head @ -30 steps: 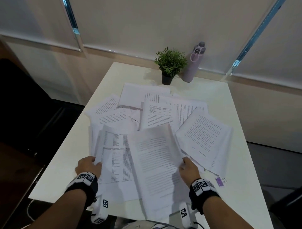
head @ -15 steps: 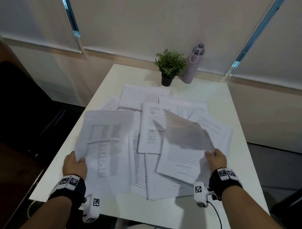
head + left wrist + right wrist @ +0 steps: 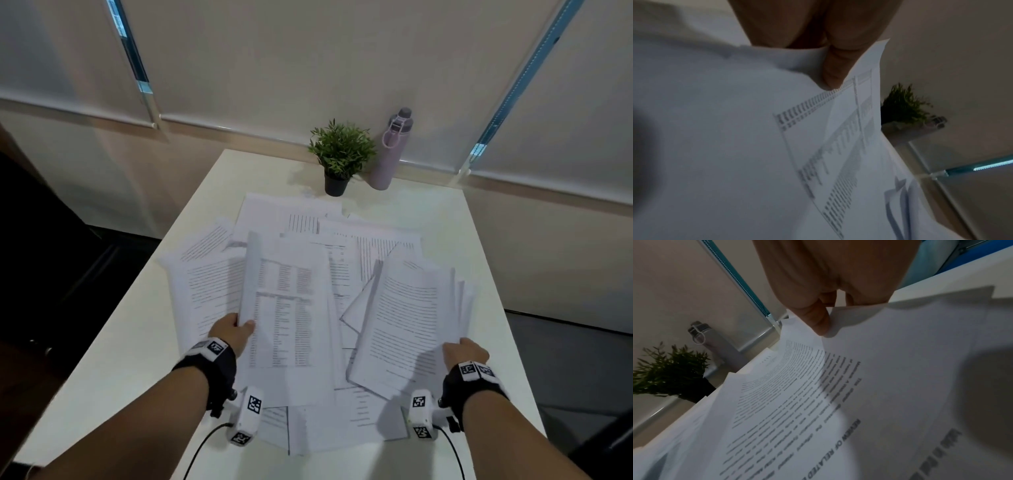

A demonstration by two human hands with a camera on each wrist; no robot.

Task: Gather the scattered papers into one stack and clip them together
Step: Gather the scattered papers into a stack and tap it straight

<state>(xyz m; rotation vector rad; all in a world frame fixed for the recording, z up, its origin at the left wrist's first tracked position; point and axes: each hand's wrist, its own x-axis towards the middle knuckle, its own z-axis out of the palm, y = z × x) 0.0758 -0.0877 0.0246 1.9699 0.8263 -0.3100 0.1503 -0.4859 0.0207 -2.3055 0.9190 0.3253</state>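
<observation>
White surface [image 3: 479, 240] under drawn blinds, papers [image 3: 342, 246] scattered mid-frame. Left hand [image 3: 231, 334] pinches a table-printed sheet [image 3: 287, 308], right hand [image 3: 464, 351] pinches a text sheaf [image 3: 407, 318], both lifted. Gathering step; next likely bring both together, then collect the rest. No clip visible.

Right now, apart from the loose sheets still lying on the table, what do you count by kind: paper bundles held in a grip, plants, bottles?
Paper bundles in a grip: 2, the table-printed sheets in the left hand and the text pages in the right hand
Potted plants: 1
Purple bottles: 1
Total: 4
</observation>
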